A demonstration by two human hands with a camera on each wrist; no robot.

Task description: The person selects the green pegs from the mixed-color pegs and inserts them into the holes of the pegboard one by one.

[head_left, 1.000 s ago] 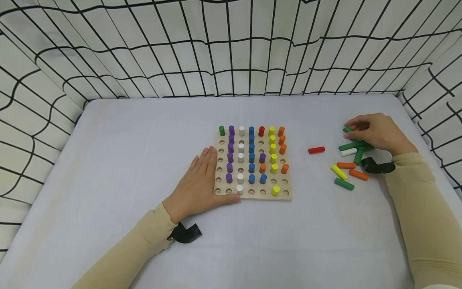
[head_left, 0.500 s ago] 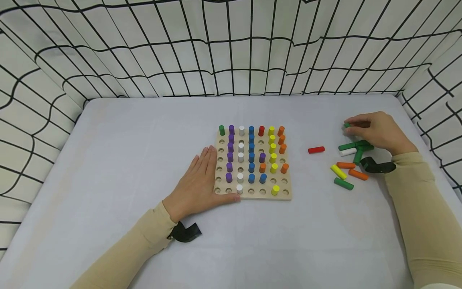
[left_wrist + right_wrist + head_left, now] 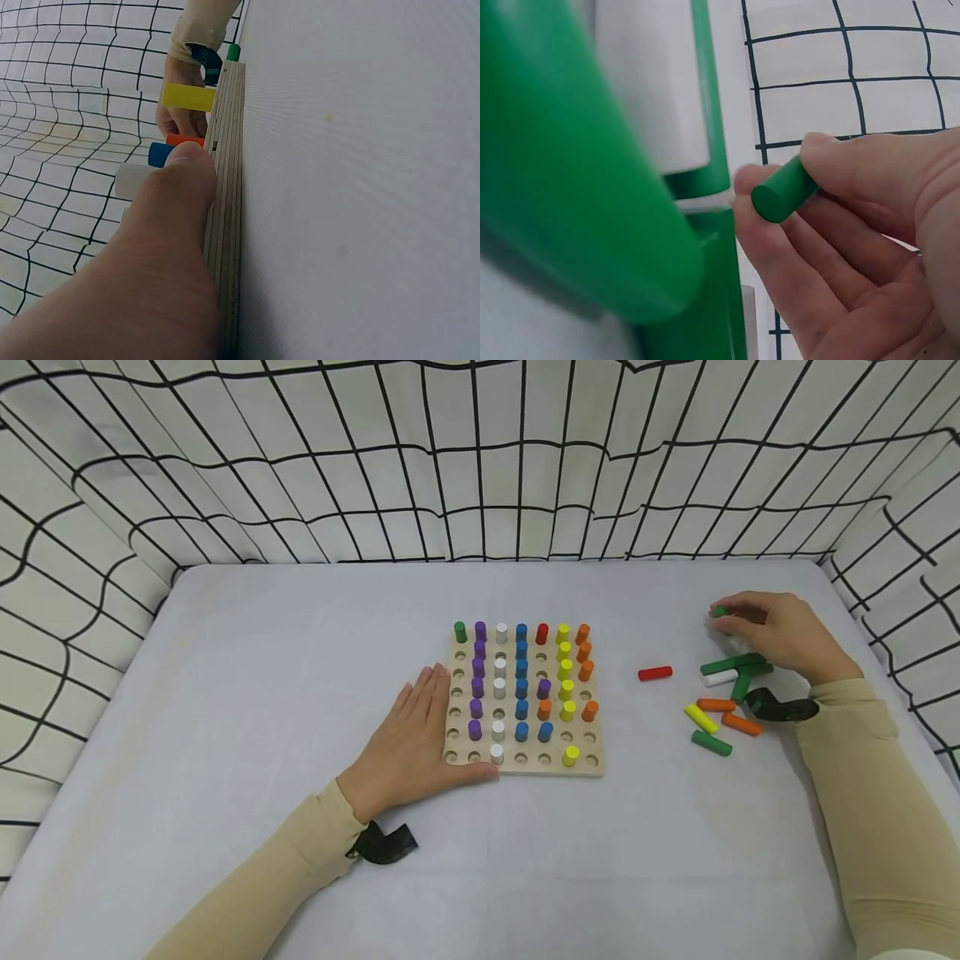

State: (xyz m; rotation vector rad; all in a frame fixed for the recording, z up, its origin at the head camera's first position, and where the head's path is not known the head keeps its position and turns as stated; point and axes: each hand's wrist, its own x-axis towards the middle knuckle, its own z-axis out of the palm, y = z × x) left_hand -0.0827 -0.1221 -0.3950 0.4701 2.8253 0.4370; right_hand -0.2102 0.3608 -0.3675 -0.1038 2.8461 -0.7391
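A square wooden pegboard [image 3: 459, 727] lies mid-table, with columns of coloured pegs standing in its holes. Flat along its left side, my left hand [image 3: 408, 743] rests with fingers straight and the thumb against the front edge. The left wrist view shows that thumb [image 3: 180, 187] at the board's layered edge [image 3: 229, 195]. Over at the right, my right hand [image 3: 780, 631] pinches a green peg [image 3: 784, 191] between thumb and fingers, just beyond the loose pegs. The peg's far end is hidden by the thumb in the right wrist view.
Loose pegs lie at the right: several green pegs [image 3: 711, 743], a white peg [image 3: 720, 677], a yellow peg [image 3: 701, 718] and orange pegs [image 3: 742, 724]. A red peg [image 3: 655, 673] lies apart, nearer the board. Black wire mesh [image 3: 480, 477] stands behind the white-covered table.
My right hand has lifted the green peg slightly and turned it between its fingertips. My left hand has stayed at the board.
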